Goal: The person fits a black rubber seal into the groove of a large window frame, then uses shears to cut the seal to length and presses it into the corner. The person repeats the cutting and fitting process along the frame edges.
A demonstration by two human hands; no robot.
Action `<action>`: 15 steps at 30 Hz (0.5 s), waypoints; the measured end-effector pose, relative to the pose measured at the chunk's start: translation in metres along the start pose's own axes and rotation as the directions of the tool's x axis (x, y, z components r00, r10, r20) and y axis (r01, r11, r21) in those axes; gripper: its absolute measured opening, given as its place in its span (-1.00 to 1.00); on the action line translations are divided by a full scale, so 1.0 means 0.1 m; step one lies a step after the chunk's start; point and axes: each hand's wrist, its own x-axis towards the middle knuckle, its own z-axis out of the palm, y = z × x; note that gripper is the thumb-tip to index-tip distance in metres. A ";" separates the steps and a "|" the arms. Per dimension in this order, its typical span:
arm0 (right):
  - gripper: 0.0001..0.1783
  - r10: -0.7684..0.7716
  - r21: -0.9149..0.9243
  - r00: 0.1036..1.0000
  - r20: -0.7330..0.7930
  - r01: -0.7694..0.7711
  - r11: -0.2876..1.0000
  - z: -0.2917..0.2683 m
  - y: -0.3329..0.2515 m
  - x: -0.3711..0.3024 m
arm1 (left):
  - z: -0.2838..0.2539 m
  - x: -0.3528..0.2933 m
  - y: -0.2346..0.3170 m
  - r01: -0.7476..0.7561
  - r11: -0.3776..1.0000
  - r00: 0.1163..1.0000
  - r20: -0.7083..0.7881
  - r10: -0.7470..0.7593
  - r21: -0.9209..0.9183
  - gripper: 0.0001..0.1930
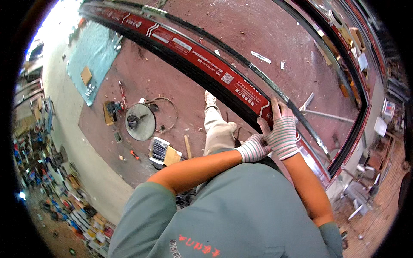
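A long window or door frame bar (pixel 193 56), faced with printed red film and edged in black, crosses in front of me from the upper left toward my waist. My right hand (pixel 284 132), in a striped knit glove, lies over its near end. The fingers reach across the red face and the thumb presses at the near edge. Close beside it, my left hand (pixel 254 148) wears a matching glove and rests against the near side, low by my waist. Its fingertips are partly hidden by the right hand and the bar. A metal strip (pixel 258 71) runs along the far side of the bar.
More dark frame sides (pixel 359 124) stand at the right. On the reddish floor lie a round grey disc (pixel 141 122) with a dark tool, a box of dark pieces (pixel 159 151), a light blue sheet (pixel 92 56) and offcuts. Cluttered goods (pixel 73 206) line the left.
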 end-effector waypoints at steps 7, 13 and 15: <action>-0.08 0.066 0.021 0.992 0.108 -0.069 0.997 -0.11 0.04 -0.03 | 0.00 -0.04 0.01 0.121 0.984 0.985 0.111 -0.136 0.129 -0.57; -0.10 0.105 -0.073 0.989 0.104 -0.098 0.992 -0.07 -0.02 -0.05 | 0.01 0.07 -0.43 0.125 0.962 0.950 0.251 -0.187 0.243 -0.56; -0.13 0.109 -0.018 0.990 0.091 -0.107 0.994 -0.09 0.00 -0.06 | 0.00 0.05 -0.37 0.144 0.693 0.893 0.210 -0.399 0.707 -0.57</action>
